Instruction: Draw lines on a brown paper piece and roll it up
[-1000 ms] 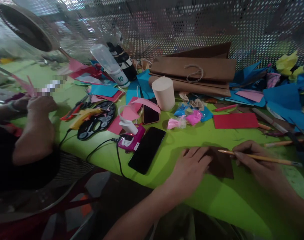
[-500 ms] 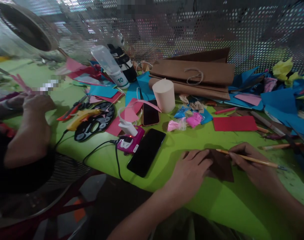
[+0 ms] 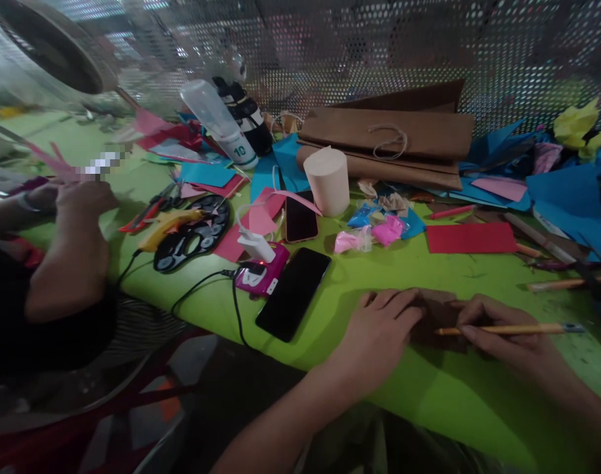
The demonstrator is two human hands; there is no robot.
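My right hand (image 3: 502, 329) is closed around a yellow wooden pencil (image 3: 532, 328), held nearly level with its point to the left. The pencil's tip is over a small piece of dark brown paper (image 3: 428, 337) on the green table; whether it touches is too dim to tell. My left hand (image 3: 382, 322) lies palm down with fingers outstretched, the fingertips on the paper's left part. Both hands hide some of the paper's edges. A red paper rectangle (image 3: 470, 237) lies beyond my right hand.
Left of my hands lie a black phone (image 3: 294, 294) and a magenta power strip (image 3: 264, 273) with cables. Behind stand a cream cylinder (image 3: 327, 181), folded brown paper (image 3: 339, 131) and a bottle (image 3: 218, 125). A glue gun (image 3: 166, 227) is farther left, near another person's hands (image 3: 85, 197).
My right hand has turned the pencil flatter, and its tip has moved lower on the brown paper, toward me. My left hand stays on the paper. The view has shifted slightly.
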